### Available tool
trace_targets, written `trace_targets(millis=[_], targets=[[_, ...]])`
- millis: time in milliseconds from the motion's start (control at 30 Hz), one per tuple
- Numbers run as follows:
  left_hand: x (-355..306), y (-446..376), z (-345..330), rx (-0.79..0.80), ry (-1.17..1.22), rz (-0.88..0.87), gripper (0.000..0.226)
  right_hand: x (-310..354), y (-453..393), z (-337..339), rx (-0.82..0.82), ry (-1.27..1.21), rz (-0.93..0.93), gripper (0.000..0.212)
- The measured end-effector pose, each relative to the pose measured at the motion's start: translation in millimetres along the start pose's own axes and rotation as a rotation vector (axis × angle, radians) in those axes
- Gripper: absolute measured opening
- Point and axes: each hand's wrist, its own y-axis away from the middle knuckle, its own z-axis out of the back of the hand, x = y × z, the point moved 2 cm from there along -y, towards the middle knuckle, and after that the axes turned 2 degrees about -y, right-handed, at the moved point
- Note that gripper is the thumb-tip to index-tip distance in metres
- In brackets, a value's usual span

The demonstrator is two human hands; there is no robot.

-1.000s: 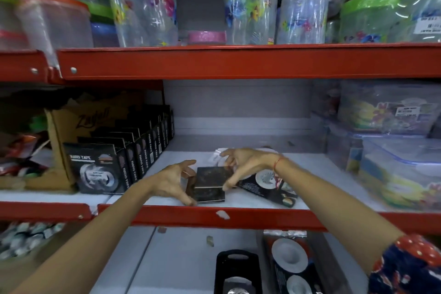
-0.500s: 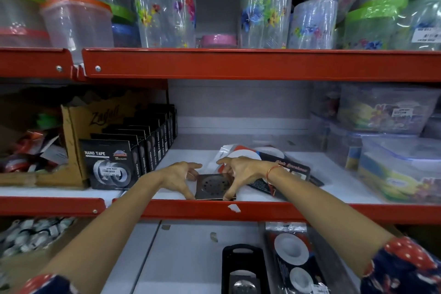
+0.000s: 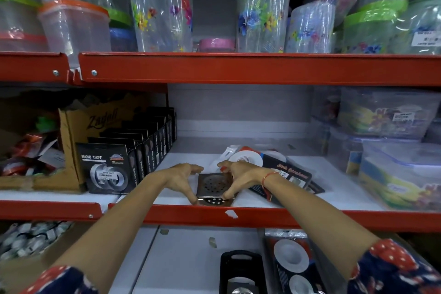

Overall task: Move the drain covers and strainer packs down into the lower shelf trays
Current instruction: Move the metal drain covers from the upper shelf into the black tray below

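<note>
At the front lip of the red-edged middle shelf (image 3: 310, 216), a person's left hand (image 3: 180, 178) and right hand (image 3: 241, 178) are pinching a stack of square perforated steel drain covers (image 3: 213, 185) from both sides, evidently to lift them together.

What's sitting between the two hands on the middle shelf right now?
In the head view, a stack of square metal drain covers lies between the left hand and right hand, at the shelf's front edge. Fingers of both touch its sides.
</note>
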Motion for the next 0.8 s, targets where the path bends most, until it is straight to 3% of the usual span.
trace_targets(millis=[167, 267, 400, 533, 700, 800], targets=[[-19, -11, -1, 0.058, -0.059, -0.015, 0.119, -9, -10, -2, 0.036, -0.058, 0.016, 0.110], [-23, -14, -4, 0.106, -0.033, -0.005, 0.119, -14, -11, -1, 0.038, -0.096, 0.029, 0.103], [-27, -19, -5, 0.121, -0.022, 0.011, 0.114, -45, -14, 19, -0.258, -0.204, -0.017, 0.072], [-34, -21, -5, 0.137, -0.040, 0.010, 0.113, -91, -12, 44, -0.567, -0.162, -0.258, 0.035], [-38, -27, -6, 0.134, -0.025, 0.007, 0.115, -130, -8, 42, -0.444, -0.258, -0.420, 0.029], [-40, -30, -6, 0.127, -0.022, 0.002, 0.112, -142, -9, 38, -0.506, -0.518, -0.460, 0.027]])
